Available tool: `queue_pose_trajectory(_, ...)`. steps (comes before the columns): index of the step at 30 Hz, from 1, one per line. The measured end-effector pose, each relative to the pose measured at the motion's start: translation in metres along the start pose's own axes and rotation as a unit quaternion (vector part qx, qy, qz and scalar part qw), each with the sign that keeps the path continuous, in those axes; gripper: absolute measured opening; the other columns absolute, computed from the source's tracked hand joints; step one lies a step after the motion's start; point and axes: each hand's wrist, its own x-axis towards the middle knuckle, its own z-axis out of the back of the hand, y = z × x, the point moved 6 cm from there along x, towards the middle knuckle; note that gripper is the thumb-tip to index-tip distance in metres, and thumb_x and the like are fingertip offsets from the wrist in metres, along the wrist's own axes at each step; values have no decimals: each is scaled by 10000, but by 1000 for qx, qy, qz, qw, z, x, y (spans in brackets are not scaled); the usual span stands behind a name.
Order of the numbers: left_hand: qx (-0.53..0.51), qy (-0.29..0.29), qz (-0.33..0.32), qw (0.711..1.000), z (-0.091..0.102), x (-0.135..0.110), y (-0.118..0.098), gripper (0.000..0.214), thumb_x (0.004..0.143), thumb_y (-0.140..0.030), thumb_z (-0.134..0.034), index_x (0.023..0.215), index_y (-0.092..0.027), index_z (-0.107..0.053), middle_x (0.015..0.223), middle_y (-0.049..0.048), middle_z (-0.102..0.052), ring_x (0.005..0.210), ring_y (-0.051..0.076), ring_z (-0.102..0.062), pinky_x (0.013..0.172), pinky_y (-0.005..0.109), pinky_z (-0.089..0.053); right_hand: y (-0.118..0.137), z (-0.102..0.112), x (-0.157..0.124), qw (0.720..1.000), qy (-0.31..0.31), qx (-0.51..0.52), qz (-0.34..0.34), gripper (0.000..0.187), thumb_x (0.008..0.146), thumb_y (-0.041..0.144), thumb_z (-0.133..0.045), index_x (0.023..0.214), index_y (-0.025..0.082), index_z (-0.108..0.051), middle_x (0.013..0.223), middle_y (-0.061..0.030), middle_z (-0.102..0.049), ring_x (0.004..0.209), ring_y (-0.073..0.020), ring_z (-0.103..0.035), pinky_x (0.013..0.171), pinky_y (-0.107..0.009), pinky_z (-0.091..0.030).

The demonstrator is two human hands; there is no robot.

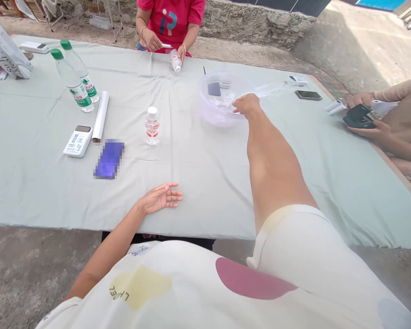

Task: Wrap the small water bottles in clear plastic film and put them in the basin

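Note:
My left hand (160, 198) lies on the cloth near the table's front edge, palm turned partly up, fingers apart and nothing in them. With my arm stretched far forward, my right hand (247, 104) is over the right side of a clear, purple-tinted basin (216, 119). Its fingers curl down beside crumpled clear plastic (222, 99); what they pinch, if anything, is hidden. A dark flat object (214, 89) and a small white device (225, 85) lie in the basin. Clear plastic strands (272, 89) trail to its right. Between my hands, farther back, stands a small capped water bottle (152, 127).
At left are two green-capped bottles (76, 89), a white roll (101, 116), a white power bank (78, 141), a blurred blue-purple rectangle (109, 159) and a box (7, 52). Across, a person holds a bottle (175, 61). Right, a phone (308, 95) lies near another person's hands (373, 119).

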Motion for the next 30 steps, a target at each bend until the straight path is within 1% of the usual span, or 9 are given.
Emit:
queue_pose_trajectory(3, 7, 1, 8, 1000, 0, 1, 0, 369, 950, -366, -615, 1270, -183, -605, 1174, 149, -702, 1089, 269, -678, 904, 427, -523, -25, 1, 6, 987, -35, 126, -95, 285, 948, 88, -444, 717, 254, -461, 616, 22, -472, 734, -120, -562, 745, -310, -419)
queue_pose_trajectory(8, 1, 1, 5, 1000, 0, -2, 1, 363, 956, -355, -604, 1275, -183, -610, 1180, 149, -702, 1100, 274, -675, 920, 433, -514, -6, 28, -21, 955, -183, 230, 27, 254, 968, 192, -407, 730, 270, -446, 674, 5, -509, 815, -127, -552, 725, -298, -407)
queue_pose_trajectory(11, -15, -19, -8, 1000, -2, -3, -5, 357, 954, -367, -598, 1243, -159, -633, 1167, 152, -710, 1106, 269, -675, 957, 431, -497, 28, 5, -82, 943, -97, 287, 137, 204, 923, 378, -520, 757, 260, -528, 712, -6, -557, 824, -153, -594, 676, -296, -433)
queue_pose_trajectory(16, -28, -49, -38, 998, -26, 9, -42, 482, 944, -555, -529, 1128, -137, -683, 1152, 156, -721, 1138, 276, -664, 1005, 420, -480, 57, -74, -236, 855, 139, 441, 233, 125, 816, 338, -653, 855, 221, -634, 839, -5, -647, 733, -136, -641, 633, -278, -500)
queue_pose_trajectory(18, -14, -55, -66, 996, -38, 16, -61, 464, 902, -564, -592, 1069, -144, -693, 1064, 127, -741, 1056, 263, -692, 967, 402, -503, 53, -100, -281, 828, 208, 475, 214, 103, 830, 322, -658, 852, 224, -636, 827, -2, -653, 741, -135, -639, 685, -291, -520)
queue_pose_trajectory(21, 15, -108, -121, 987, -46, 19, -80, 298, 756, -358, -802, 953, -171, -680, 882, 43, -739, 860, 196, -713, 839, 326, -533, 42, -126, -315, 818, 291, 468, 165, 185, 809, 382, -715, 844, 219, -636, 865, -13, -670, 820, -161, -651, 807, -337, -523)
queue_pose_trajectory(24, 44, -168, -162, 971, -45, 16, -83, 321, 665, -235, -846, 907, -189, -641, 827, 1, -719, 769, 153, -700, 748, 283, -523, 24, -136, -313, 833, 261, 486, 46, 361, 805, 562, -692, 909, 218, -657, 1085, -61, -695, 1017, -208, -653, 893, -363, -502)
queue_pose_trajectory(26, 71, -193, -181, 962, -44, 13, -80, 335, 660, -259, -840, 907, -191, -624, 823, 2, -715, 754, 150, -694, 711, 275, -516, 20, -141, -308, 813, 230, 535, -27, 459, 809, 640, -647, 1032, 238, -660, 1230, -69, -668, 1116, -219, -635, 900, -353, -505)
queue_pose_trajectory(30, 88, -244, -210, 943, -34, 4, -73, 352, 620, -241, -842, 847, -193, -578, 783, -19, -686, 722, 131, -669, 695, 266, -515, 30, -156, -300, 776, 169, 603, -79, 409, 756, 535, -744, 1025, 236, -674, 1101, -41, -717, 1035, -185, -666, 876, -316, -530)
